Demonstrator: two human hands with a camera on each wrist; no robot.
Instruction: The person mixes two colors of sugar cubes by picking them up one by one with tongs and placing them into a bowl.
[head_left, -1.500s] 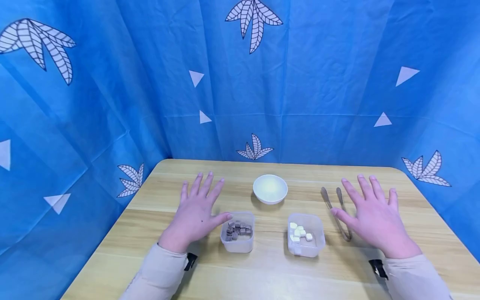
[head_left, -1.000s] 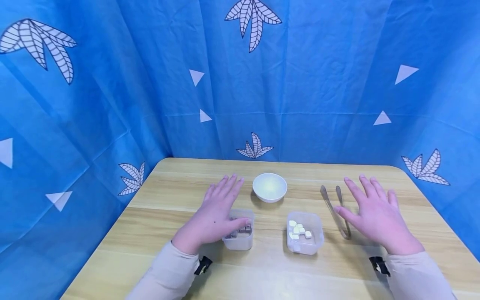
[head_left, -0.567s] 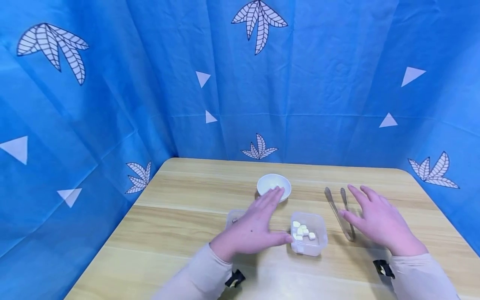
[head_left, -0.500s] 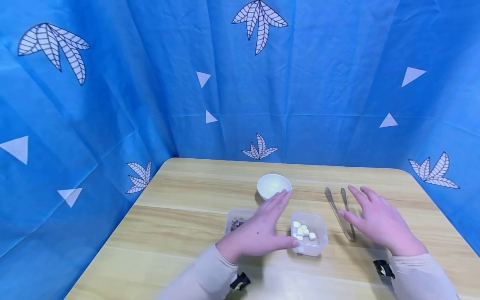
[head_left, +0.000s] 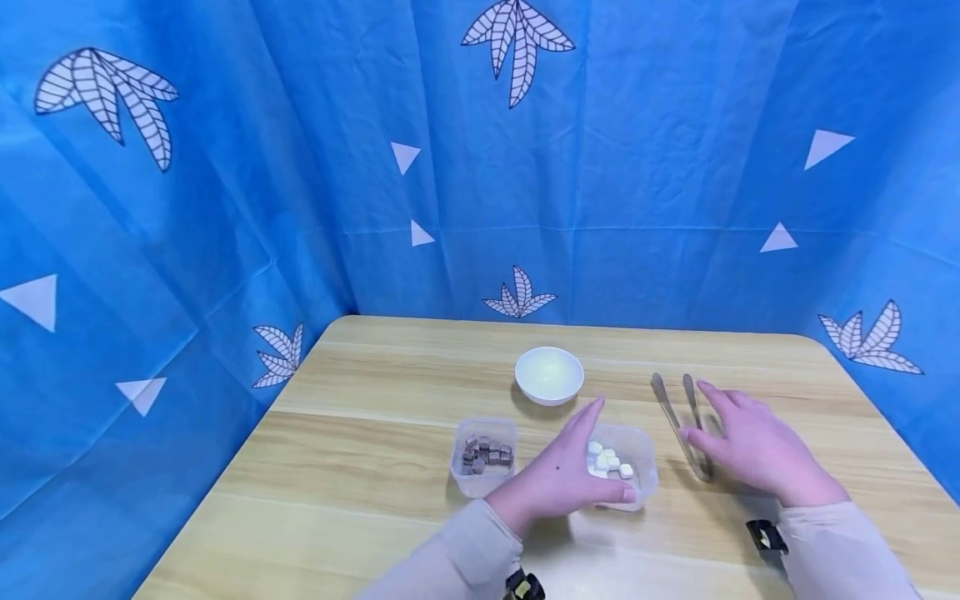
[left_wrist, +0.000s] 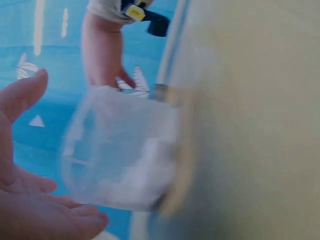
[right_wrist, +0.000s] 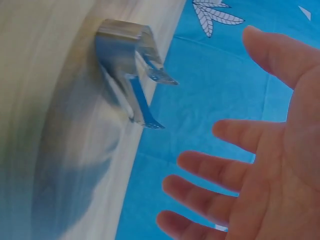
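In the head view my left hand (head_left: 558,475) hovers at the left side of a clear plastic tub (head_left: 637,454) of white cubes (head_left: 602,454), its thumb and fingers spread apart around the near left part. The left wrist view has the same tub (left_wrist: 120,150), blurred, in front of the hand's open palm. My right hand (head_left: 757,446) is just right of metal tongs (head_left: 678,425) lying on the table, fingers slightly bent and holding nothing. From the right wrist, the tongs (right_wrist: 125,65) stand apart from the fingertips.
A second clear tub (head_left: 483,427) with dark brown cubes (head_left: 483,454) stands left of the first. Behind both is a white bowl (head_left: 549,375). The wooden table (head_left: 337,433) ends at a blue curtain (head_left: 570,167) with leaf prints.
My left hand has swept right, from beside the brown-cube tub to the white-cube tub, uncovering the former. The right hand has lowered slightly near the tongs, its fingers less spread.
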